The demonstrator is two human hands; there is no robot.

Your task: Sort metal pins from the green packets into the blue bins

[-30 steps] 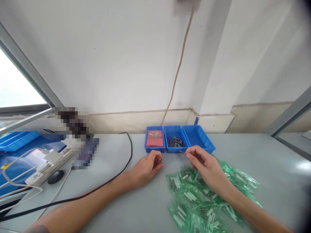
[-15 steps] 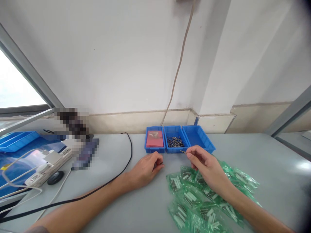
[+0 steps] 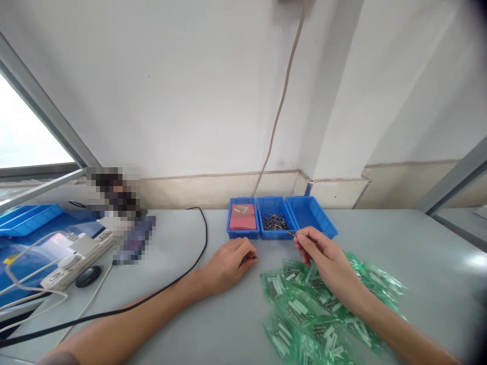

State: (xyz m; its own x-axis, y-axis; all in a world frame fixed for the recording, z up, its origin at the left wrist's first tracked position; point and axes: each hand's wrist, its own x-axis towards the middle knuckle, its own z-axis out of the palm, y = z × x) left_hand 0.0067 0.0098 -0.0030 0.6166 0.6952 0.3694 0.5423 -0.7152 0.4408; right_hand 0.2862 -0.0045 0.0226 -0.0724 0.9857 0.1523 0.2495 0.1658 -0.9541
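My right hand [image 3: 321,256] pinches a thin metal pin [image 3: 291,233] just over the front rim of the middle blue bin [image 3: 274,234], which holds several dark pins. My left hand [image 3: 230,263] rests curled on the grey table [image 3: 190,314] in front of the left blue bin [image 3: 242,232], its fingers closed round something small I cannot make out. That left bin has a red pad inside. The right blue bin [image 3: 317,215] looks empty. Green plastic bags [image 3: 304,314] of small parts lie under my right wrist.
A black cable [image 3: 198,253] curves over the table to the left. A white power strip [image 3: 76,253], a round black object [image 3: 87,277] and blue trays [image 3: 26,218] sit at the far left. A beige cord [image 3: 281,101] hangs down the wall behind the bins.
My right hand has shifted slightly right and forward, carrying the pin to the middle bin's front rim. My left hand has stayed in place, its fingers curling a little tighter.
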